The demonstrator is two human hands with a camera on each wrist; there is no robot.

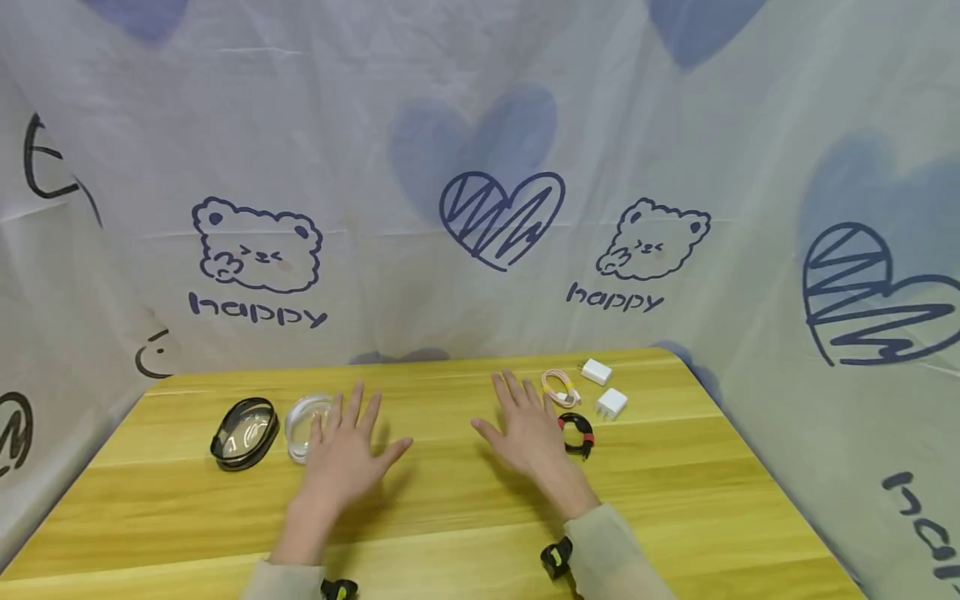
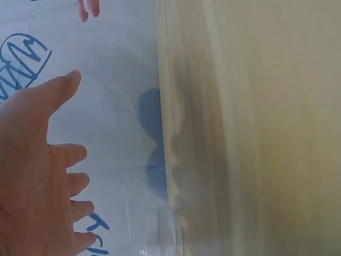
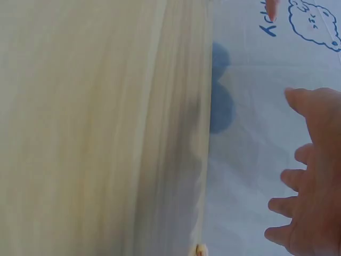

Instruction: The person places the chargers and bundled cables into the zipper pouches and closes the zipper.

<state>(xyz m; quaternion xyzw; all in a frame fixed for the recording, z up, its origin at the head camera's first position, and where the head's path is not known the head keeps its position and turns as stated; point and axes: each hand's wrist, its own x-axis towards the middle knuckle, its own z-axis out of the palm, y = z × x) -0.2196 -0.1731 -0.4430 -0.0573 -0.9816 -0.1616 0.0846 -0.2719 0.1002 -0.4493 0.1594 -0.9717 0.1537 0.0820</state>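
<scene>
The fingers [image 1: 354, 406] of the left hand [image 1: 337, 467] are spread, thumb well out to the side, and have hold of nothing; those of the right hand [image 1: 528, 435] fan out the same way, also gripping nothing. Shadows beneath suggest that both hands hover over the tabletop [image 1: 450, 517] rather than lean on it, though I cannot rule out light contact.

In the head view the left hand covers the right part of a clear coil [image 1: 292, 429]; a black coil [image 1: 238, 461] lies just beside that, nearer the left edge. Toward the far right corner, 2 cables lie close by the right hand: a pink cable [image 1: 557, 372] with yellow ties, near the far edge, and a black cable [image 1: 573, 416] with red ties, nearer the viewer. The ties probably stop each loop springing loose. Beyond them, nearest that corner, are a white adapter [image 1: 597, 372] and another white adapter [image 1: 612, 403], prongs bared. With 2 coils on the left and the rest on the right, the layout seems to leave the hands working room between.
</scene>
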